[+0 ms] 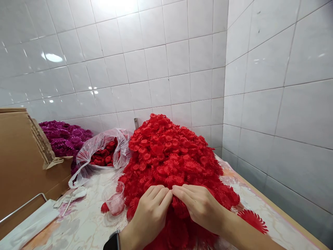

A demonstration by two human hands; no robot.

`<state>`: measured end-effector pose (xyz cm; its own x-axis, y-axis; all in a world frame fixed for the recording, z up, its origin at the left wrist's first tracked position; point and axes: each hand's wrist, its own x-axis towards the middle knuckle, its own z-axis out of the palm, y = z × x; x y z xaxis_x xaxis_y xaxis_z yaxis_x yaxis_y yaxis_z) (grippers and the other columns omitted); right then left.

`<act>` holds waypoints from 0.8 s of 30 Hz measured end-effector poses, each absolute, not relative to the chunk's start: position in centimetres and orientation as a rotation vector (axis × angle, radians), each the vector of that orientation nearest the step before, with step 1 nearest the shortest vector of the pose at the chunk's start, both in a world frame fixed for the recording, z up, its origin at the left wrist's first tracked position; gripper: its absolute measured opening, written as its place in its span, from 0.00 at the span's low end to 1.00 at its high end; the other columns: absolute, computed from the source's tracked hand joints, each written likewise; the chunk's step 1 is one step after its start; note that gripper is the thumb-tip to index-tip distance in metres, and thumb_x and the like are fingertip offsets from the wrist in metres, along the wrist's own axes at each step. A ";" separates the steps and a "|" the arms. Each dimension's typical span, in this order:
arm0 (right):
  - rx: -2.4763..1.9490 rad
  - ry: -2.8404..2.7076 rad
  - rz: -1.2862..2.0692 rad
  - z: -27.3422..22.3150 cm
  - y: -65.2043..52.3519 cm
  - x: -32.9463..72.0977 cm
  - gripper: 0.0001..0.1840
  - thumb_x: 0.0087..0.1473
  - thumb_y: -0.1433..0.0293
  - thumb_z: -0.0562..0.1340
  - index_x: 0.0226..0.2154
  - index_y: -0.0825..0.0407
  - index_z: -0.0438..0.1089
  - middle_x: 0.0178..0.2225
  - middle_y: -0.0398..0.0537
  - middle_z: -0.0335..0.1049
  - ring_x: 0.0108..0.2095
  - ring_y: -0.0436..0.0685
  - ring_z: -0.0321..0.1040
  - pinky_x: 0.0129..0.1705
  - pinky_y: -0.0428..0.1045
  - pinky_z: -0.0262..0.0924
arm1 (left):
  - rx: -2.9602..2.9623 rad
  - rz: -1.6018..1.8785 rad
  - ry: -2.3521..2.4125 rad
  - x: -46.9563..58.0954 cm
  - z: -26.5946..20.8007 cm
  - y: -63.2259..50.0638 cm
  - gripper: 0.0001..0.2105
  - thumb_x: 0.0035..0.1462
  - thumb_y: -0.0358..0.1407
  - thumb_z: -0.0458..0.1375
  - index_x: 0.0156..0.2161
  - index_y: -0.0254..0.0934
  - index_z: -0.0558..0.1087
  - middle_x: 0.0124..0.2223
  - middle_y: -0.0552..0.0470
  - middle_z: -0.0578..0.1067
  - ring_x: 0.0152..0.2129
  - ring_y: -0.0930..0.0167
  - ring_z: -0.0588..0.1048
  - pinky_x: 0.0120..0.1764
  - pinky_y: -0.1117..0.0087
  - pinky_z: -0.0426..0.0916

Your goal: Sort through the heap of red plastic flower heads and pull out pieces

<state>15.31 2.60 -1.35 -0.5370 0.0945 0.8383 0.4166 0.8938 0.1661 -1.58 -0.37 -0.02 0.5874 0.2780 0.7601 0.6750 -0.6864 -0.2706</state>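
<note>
My left hand point(155, 205) and my right hand point(199, 205) meet at the fingertips, both closed in a pinch. Between and just beneath them shows a red artificial flower point(180, 207) with layered, fringed petals; my fingers hide the exact spot they grip. Behind my hands rises a big heap of red artificial flower pieces point(169, 149), with more of them under my wrists. To the left of my left hand stands a clear plastic cup point(116, 203) with a pale pinkish substance inside. A single red flower piece point(253, 221) lies by my right forearm.
Left of the heap, a clear plastic bag point(87, 156) holds darker red pieces. Behind it is a purple flower pile point(66, 137). A cardboard box point(20, 149) takes up the far left, near a white stick point(68, 205). White tiled walls point(156, 62) bound the patterned tablecloth point(80, 222).
</note>
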 end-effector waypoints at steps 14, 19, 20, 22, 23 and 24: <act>-0.352 -2.107 -0.404 -1.1 2.4 15.2 0.15 0.56 0.80 0.44 0.36 0.54 0.63 0.26 0.47 0.71 0.26 0.50 0.68 0.28 0.45 0.63 | -2.291 -0.955 -0.768 -1.5 -0.1 -0.3 0.11 0.58 0.26 0.43 0.31 0.32 0.67 0.25 0.50 0.71 0.24 0.71 0.69 0.27 0.70 0.67; -0.350 -2.108 -0.405 -1.2 2.4 15.2 0.16 0.57 0.80 0.43 0.35 0.54 0.64 0.27 0.47 0.71 0.26 0.50 0.68 0.29 0.45 0.63 | -2.302 -0.962 -0.776 -1.5 -0.1 -0.4 0.12 0.59 0.26 0.42 0.31 0.32 0.67 0.25 0.49 0.71 0.24 0.71 0.69 0.27 0.70 0.66; -0.350 -2.108 -0.405 -1.2 2.5 15.2 0.16 0.57 0.80 0.43 0.35 0.54 0.64 0.27 0.47 0.71 0.26 0.50 0.68 0.29 0.45 0.63 | -2.304 -0.963 -0.776 -1.5 -0.1 -0.4 0.12 0.59 0.26 0.42 0.31 0.32 0.67 0.25 0.49 0.71 0.24 0.71 0.69 0.26 0.70 0.66; -0.350 -2.110 -0.401 -1.3 2.5 15.2 0.16 0.57 0.80 0.43 0.35 0.54 0.64 0.27 0.48 0.71 0.27 0.50 0.68 0.29 0.44 0.63 | -2.308 -0.959 -0.786 -1.4 -0.1 -0.4 0.12 0.59 0.26 0.42 0.30 0.32 0.67 0.25 0.50 0.71 0.24 0.71 0.68 0.26 0.70 0.66; -0.353 -2.113 -0.399 -1.3 2.5 15.2 0.16 0.57 0.80 0.43 0.35 0.54 0.64 0.26 0.48 0.71 0.27 0.50 0.68 0.29 0.44 0.63 | -2.309 -0.956 -0.792 -1.4 -0.1 -0.4 0.12 0.59 0.26 0.42 0.30 0.33 0.66 0.25 0.50 0.71 0.23 0.71 0.68 0.26 0.70 0.66; -0.355 -2.118 -0.396 -1.4 2.5 15.2 0.16 0.57 0.80 0.43 0.35 0.55 0.64 0.26 0.48 0.71 0.27 0.50 0.68 0.29 0.44 0.63 | -2.311 -0.951 -0.796 -1.4 -0.1 -0.4 0.12 0.59 0.26 0.42 0.29 0.33 0.66 0.25 0.50 0.70 0.23 0.71 0.68 0.26 0.70 0.66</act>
